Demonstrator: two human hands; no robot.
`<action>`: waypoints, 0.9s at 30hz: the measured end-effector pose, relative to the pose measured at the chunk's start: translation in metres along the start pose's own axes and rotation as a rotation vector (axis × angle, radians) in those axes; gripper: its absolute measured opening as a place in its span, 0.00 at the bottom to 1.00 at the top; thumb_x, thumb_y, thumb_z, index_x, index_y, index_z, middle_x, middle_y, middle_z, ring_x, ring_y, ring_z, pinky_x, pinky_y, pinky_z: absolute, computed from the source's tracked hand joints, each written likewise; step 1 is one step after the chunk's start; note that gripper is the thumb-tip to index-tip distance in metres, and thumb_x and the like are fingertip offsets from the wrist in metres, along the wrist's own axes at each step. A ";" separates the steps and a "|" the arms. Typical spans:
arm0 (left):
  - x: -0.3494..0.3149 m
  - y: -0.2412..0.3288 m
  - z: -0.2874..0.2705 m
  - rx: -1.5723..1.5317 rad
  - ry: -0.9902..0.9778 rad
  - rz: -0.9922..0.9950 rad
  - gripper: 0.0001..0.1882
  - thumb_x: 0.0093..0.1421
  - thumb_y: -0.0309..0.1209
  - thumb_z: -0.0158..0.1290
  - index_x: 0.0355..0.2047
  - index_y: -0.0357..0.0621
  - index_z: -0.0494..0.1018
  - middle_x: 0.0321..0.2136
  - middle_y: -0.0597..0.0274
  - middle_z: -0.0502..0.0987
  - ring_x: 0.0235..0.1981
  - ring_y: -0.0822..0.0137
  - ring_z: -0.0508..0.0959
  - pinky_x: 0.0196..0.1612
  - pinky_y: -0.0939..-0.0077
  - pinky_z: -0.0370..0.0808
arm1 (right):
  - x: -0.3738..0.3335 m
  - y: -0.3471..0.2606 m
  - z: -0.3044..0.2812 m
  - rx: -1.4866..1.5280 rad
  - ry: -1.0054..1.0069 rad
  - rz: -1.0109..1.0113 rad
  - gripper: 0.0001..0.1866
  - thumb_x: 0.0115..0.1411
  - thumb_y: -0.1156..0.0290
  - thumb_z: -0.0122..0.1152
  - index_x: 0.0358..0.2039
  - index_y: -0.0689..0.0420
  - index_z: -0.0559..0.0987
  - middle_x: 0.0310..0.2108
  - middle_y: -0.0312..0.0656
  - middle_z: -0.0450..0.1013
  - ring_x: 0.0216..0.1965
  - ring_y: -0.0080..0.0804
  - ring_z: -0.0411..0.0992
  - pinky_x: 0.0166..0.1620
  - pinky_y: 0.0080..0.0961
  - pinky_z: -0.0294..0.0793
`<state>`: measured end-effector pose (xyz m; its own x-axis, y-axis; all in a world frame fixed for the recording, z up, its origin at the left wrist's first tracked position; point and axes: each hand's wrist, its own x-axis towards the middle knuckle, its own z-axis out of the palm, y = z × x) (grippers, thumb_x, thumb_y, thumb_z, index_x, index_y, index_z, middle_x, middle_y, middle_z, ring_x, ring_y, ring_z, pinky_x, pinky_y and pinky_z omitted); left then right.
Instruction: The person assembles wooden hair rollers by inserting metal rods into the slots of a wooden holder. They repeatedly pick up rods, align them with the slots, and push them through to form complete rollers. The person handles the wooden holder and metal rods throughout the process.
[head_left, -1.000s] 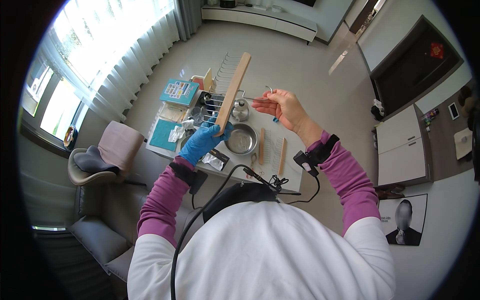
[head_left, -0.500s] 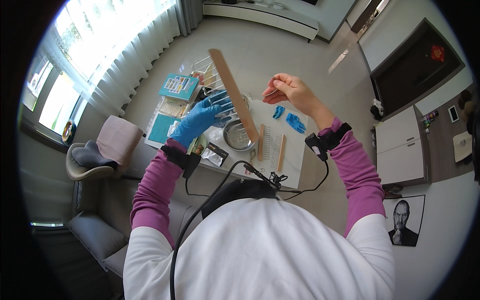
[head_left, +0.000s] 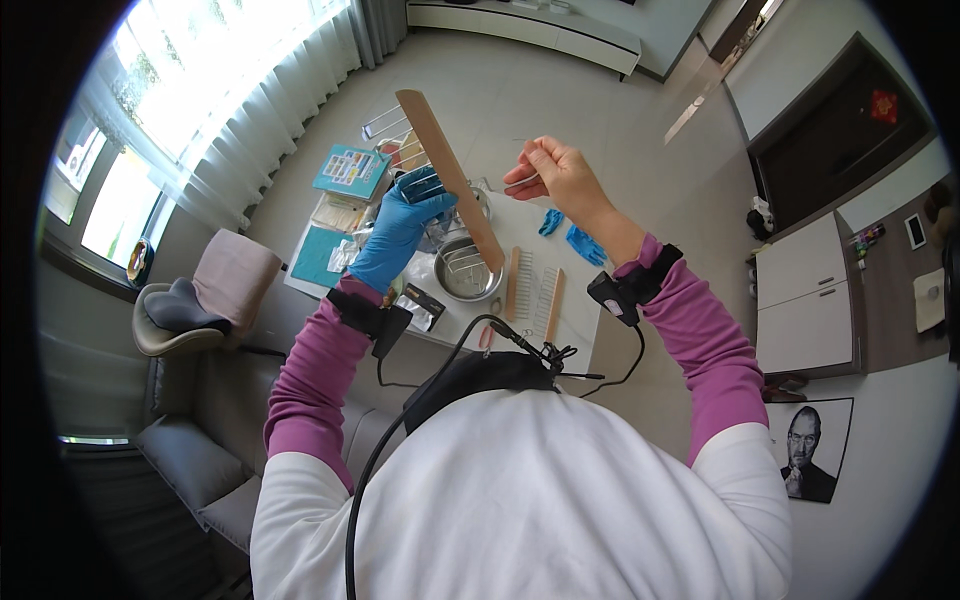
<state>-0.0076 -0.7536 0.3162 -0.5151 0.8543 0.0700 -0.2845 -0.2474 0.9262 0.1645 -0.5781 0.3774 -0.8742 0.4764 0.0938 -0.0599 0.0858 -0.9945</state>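
My left hand, in a blue glove, is closed around a rack with a long wooden bar and a row of metal wire prongs. The bar slants over the table, its near end above a round metal bowl. My bare right hand is apart from the rack, to its right. Its fingers are bent together around a thin pale strip, too small to make out. On the table lie two similar wooden racks with wire prongs, right of the bowl.
Blue gloves lie at the table's right side. A teal book and a teal mat are on the left. Near the front edge are a black-and-white packet and pink-handled scissors. A chair stands at left.
The held rack has shifted slightly left, and my left hand shows wrapped more plainly against the bar. My right hand has moved slightly up and left, still pinching the thin strip.
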 end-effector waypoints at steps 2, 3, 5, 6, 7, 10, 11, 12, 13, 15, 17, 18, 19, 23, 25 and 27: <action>0.003 -0.001 0.009 0.046 0.027 0.024 0.22 0.51 0.23 0.62 0.47 0.39 0.71 0.39 0.61 0.78 0.38 0.72 0.78 0.41 0.80 0.76 | -0.002 0.003 -0.007 0.029 0.009 -0.017 0.19 0.68 0.59 0.41 0.32 0.63 0.72 0.29 0.47 0.76 0.30 0.34 0.78 0.34 0.24 0.80; 0.004 -0.001 0.012 0.068 0.034 0.040 0.22 0.51 0.23 0.62 0.47 0.39 0.71 0.39 0.62 0.78 0.37 0.72 0.78 0.41 0.80 0.75 | -0.004 0.005 -0.011 0.051 0.008 0.006 0.20 0.68 0.57 0.42 0.32 0.63 0.72 0.29 0.47 0.76 0.30 0.34 0.78 0.35 0.25 0.80; 0.005 -0.002 0.020 0.112 0.050 0.066 0.22 0.50 0.23 0.63 0.46 0.39 0.72 0.39 0.62 0.78 0.37 0.72 0.78 0.41 0.80 0.75 | -0.008 0.007 -0.021 0.097 0.006 0.053 0.23 0.67 0.54 0.43 0.32 0.63 0.73 0.29 0.47 0.76 0.30 0.35 0.79 0.36 0.25 0.80; 0.006 -0.002 0.024 0.122 0.052 0.063 0.22 0.50 0.24 0.63 0.46 0.38 0.72 0.39 0.63 0.78 0.37 0.72 0.78 0.41 0.80 0.75 | -0.010 0.008 -0.026 0.081 0.003 0.062 0.23 0.67 0.53 0.43 0.32 0.63 0.73 0.29 0.47 0.76 0.30 0.35 0.79 0.36 0.25 0.80; 0.005 -0.002 0.027 0.129 0.052 0.064 0.21 0.50 0.24 0.63 0.45 0.38 0.72 0.38 0.63 0.78 0.36 0.72 0.78 0.41 0.80 0.76 | -0.011 0.009 -0.030 0.065 0.000 0.070 0.24 0.67 0.53 0.43 0.31 0.64 0.74 0.28 0.47 0.76 0.30 0.35 0.79 0.35 0.25 0.80; 0.005 0.004 0.034 0.248 0.039 0.020 0.20 0.49 0.24 0.63 0.44 0.38 0.73 0.38 0.63 0.79 0.37 0.72 0.78 0.43 0.79 0.76 | -0.012 0.012 -0.039 0.033 -0.010 0.069 0.25 0.66 0.51 0.44 0.30 0.64 0.74 0.28 0.47 0.76 0.29 0.35 0.79 0.34 0.25 0.80; 0.005 0.007 0.036 0.304 0.032 -0.003 0.20 0.49 0.24 0.63 0.44 0.38 0.74 0.38 0.62 0.79 0.37 0.72 0.79 0.43 0.79 0.76 | -0.013 0.013 -0.041 0.032 -0.021 0.058 0.26 0.66 0.51 0.44 0.29 0.63 0.74 0.28 0.47 0.76 0.29 0.35 0.79 0.33 0.25 0.80; 0.005 0.008 0.038 0.319 0.015 0.007 0.20 0.49 0.23 0.63 0.44 0.38 0.74 0.38 0.62 0.79 0.37 0.73 0.79 0.43 0.79 0.76 | -0.013 0.014 -0.043 0.016 -0.016 0.063 0.26 0.66 0.51 0.43 0.29 0.64 0.74 0.28 0.47 0.76 0.28 0.35 0.79 0.32 0.24 0.80; 0.004 0.009 0.041 0.333 -0.002 0.016 0.20 0.50 0.23 0.63 0.44 0.38 0.74 0.38 0.62 0.79 0.37 0.73 0.79 0.42 0.79 0.76 | -0.013 0.014 -0.046 0.006 -0.019 0.062 0.26 0.67 0.51 0.43 0.29 0.65 0.74 0.28 0.47 0.76 0.28 0.35 0.79 0.31 0.24 0.80; 0.002 0.010 0.047 0.361 -0.019 0.029 0.20 0.50 0.23 0.63 0.45 0.38 0.74 0.38 0.62 0.79 0.37 0.73 0.79 0.42 0.80 0.77 | -0.013 0.015 -0.049 -0.010 -0.019 0.071 0.26 0.67 0.51 0.43 0.30 0.66 0.74 0.28 0.47 0.76 0.27 0.34 0.79 0.30 0.23 0.79; 0.001 0.012 0.052 0.391 -0.020 0.036 0.20 0.50 0.22 0.62 0.45 0.39 0.74 0.39 0.62 0.79 0.37 0.74 0.79 0.41 0.81 0.76 | -0.012 0.014 -0.051 -0.025 -0.003 0.089 0.26 0.67 0.51 0.43 0.31 0.66 0.73 0.28 0.47 0.76 0.27 0.34 0.79 0.30 0.22 0.79; 0.001 0.012 0.055 0.406 -0.019 0.066 0.20 0.51 0.22 0.62 0.45 0.39 0.74 0.39 0.62 0.79 0.37 0.74 0.78 0.41 0.81 0.76 | -0.013 0.014 -0.051 -0.011 0.003 0.081 0.26 0.66 0.51 0.43 0.32 0.66 0.72 0.28 0.48 0.76 0.27 0.34 0.79 0.29 0.22 0.79; 0.000 0.012 0.057 0.421 -0.019 0.095 0.19 0.51 0.22 0.62 0.45 0.38 0.74 0.38 0.62 0.79 0.36 0.74 0.78 0.41 0.81 0.76 | -0.013 0.013 -0.051 0.001 0.016 0.074 0.26 0.66 0.51 0.43 0.33 0.67 0.72 0.28 0.48 0.76 0.27 0.34 0.79 0.29 0.22 0.79; -0.006 0.015 0.062 0.547 0.006 0.224 0.17 0.51 0.22 0.62 0.43 0.37 0.75 0.37 0.62 0.79 0.36 0.74 0.78 0.41 0.81 0.76 | -0.018 0.010 -0.048 0.033 0.032 0.071 0.27 0.65 0.47 0.44 0.34 0.64 0.71 0.29 0.49 0.77 0.27 0.33 0.79 0.31 0.22 0.80; -0.007 0.018 0.063 0.587 -0.041 0.234 0.17 0.53 0.21 0.59 0.45 0.38 0.74 0.39 0.63 0.78 0.38 0.74 0.77 0.43 0.79 0.75 | -0.021 0.007 -0.048 0.053 0.034 0.053 0.27 0.65 0.47 0.44 0.35 0.64 0.71 0.29 0.50 0.77 0.26 0.33 0.79 0.31 0.21 0.79; -0.011 0.018 0.064 0.645 -0.056 0.247 0.18 0.54 0.21 0.58 0.46 0.39 0.73 0.40 0.62 0.78 0.40 0.73 0.77 0.44 0.79 0.75 | -0.024 0.004 -0.049 0.051 0.033 0.062 0.27 0.65 0.47 0.44 0.36 0.65 0.71 0.29 0.50 0.76 0.26 0.32 0.78 0.30 0.20 0.79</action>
<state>0.0443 -0.7381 0.3555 -0.4556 0.8345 0.3100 0.3819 -0.1313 0.9148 0.2091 -0.5460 0.3731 -0.8608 0.5079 0.0322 -0.0313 0.0104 -0.9995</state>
